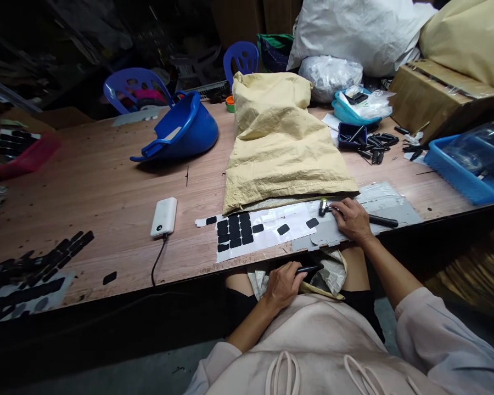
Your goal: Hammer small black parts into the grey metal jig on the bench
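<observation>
My right hand [354, 220] is closed around a small hammer [383, 221], resting at the table's front edge. The hammer's head points left and its black handle sticks out to the right. Below the edge, over my lap, my left hand [283, 286] is closed on a slim black rod-shaped piece [307, 269], part of it hidden by my fingers. A crumpled woven sack [333, 269] lies across my lap. Left of the hammer, black rounded stickers [234, 230] sit on a white backing sheet [267, 241], several in rows and a few spaced apart.
A large yellow sack [284, 142] lies behind the sheet. On the left are a white power bank [164, 216] with a cable and a tipped blue basin [193, 129]. Black pieces [381, 144], a blue tray [448, 164] and a cardboard box [440, 99] stand on the right.
</observation>
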Demonstrator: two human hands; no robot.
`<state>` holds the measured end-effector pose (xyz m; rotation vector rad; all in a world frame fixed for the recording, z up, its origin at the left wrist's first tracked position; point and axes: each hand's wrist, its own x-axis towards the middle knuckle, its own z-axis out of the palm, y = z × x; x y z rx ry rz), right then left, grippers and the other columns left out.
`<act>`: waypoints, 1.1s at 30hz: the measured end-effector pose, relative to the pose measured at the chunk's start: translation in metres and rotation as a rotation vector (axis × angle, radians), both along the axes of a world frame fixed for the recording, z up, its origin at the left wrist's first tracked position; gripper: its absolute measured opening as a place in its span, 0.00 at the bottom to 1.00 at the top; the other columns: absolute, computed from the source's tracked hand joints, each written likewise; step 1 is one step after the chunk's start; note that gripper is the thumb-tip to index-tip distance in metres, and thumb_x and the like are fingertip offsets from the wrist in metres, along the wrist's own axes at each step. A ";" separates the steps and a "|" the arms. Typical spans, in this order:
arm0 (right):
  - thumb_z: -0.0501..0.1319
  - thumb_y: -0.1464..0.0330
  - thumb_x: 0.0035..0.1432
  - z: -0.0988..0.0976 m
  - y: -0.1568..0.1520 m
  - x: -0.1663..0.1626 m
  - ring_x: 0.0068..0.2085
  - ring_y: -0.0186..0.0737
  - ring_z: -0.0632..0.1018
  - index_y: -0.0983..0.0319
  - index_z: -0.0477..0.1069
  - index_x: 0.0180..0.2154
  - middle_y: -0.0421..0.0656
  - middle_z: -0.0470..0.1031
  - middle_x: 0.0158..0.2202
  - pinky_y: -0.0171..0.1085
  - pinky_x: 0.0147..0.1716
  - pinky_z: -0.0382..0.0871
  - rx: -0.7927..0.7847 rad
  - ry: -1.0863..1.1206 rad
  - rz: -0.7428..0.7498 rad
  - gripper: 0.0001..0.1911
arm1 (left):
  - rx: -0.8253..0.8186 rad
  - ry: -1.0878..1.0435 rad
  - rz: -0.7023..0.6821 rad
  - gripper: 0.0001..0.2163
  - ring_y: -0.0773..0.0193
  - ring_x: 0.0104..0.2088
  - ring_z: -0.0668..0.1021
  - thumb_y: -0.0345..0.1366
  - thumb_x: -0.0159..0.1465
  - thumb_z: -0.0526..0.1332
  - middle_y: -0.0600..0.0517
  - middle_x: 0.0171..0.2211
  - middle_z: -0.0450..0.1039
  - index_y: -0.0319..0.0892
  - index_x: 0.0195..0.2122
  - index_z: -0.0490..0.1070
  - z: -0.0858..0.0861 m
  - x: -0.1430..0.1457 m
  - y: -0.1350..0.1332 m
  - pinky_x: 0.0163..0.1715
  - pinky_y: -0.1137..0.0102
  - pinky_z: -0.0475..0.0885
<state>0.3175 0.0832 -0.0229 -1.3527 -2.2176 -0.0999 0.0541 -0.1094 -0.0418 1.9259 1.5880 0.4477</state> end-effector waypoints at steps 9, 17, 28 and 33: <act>0.58 0.65 0.70 -0.001 0.000 -0.001 0.41 0.46 0.71 0.58 0.80 0.47 0.46 0.75 0.39 0.43 0.43 0.64 0.009 0.010 0.004 0.13 | -0.197 -0.088 0.053 0.10 0.62 0.33 0.81 0.42 0.70 0.62 0.53 0.34 0.82 0.47 0.44 0.82 0.040 -0.004 0.032 0.35 0.70 0.71; 0.58 0.65 0.69 -0.001 -0.002 -0.002 0.42 0.46 0.72 0.57 0.80 0.47 0.46 0.75 0.39 0.43 0.44 0.65 0.013 0.001 0.000 0.12 | -0.021 0.162 0.346 0.12 0.56 0.43 0.83 0.40 0.72 0.60 0.49 0.42 0.84 0.48 0.51 0.81 0.083 -0.020 0.161 0.41 0.67 0.72; 0.59 0.65 0.70 0.002 -0.004 -0.003 0.42 0.46 0.72 0.57 0.79 0.46 0.46 0.75 0.38 0.43 0.45 0.65 -0.007 0.030 0.012 0.11 | 0.120 0.327 0.365 0.24 0.48 0.55 0.80 0.36 0.74 0.53 0.43 0.55 0.80 0.48 0.71 0.64 0.113 -0.039 0.250 0.54 0.59 0.74; 0.59 0.66 0.69 0.001 -0.004 -0.003 0.42 0.46 0.72 0.57 0.79 0.46 0.45 0.75 0.38 0.43 0.45 0.65 -0.018 0.042 0.014 0.11 | 0.177 0.329 0.392 0.23 0.48 0.58 0.78 0.35 0.71 0.56 0.39 0.58 0.74 0.44 0.67 0.68 0.111 -0.037 0.274 0.58 0.59 0.73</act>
